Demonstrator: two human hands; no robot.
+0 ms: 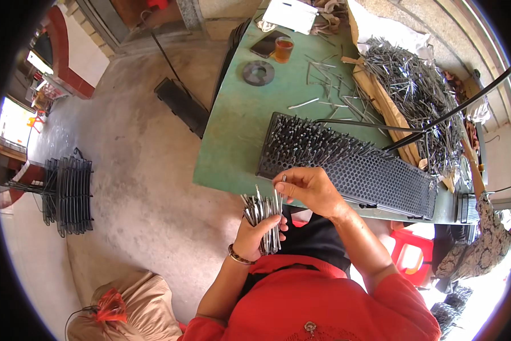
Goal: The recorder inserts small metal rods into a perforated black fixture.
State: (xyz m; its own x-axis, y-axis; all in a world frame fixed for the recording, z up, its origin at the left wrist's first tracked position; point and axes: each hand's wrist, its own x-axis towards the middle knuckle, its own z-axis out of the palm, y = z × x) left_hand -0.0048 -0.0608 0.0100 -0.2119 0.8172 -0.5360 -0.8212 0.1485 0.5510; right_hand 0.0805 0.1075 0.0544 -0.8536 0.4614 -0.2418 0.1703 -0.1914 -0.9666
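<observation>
My left hand [254, 236] is wrapped round an upright bundle of thin metal rods [260, 209], whose ends stick out above and below the fist. Just above it, my right hand [312, 192] pinches a single thin metal rod by its upper end at the bundle's right side. Close beyond the right hand is a long black perforated rack [375, 181] on the green table. Many rods [318, 142] stand in its holes at the left and far part, while the holes nearer the right show bare.
On the green table [227, 136] are a glass of amber drink [283, 49], a dark phone [263, 44], a dark ring-shaped disc [258, 73] and scattered rods. A big heap of rods [414, 85] lies at the right. Black racks [68, 193] stand on the left floor; another person's patterned sleeve [477, 244] shows at right.
</observation>
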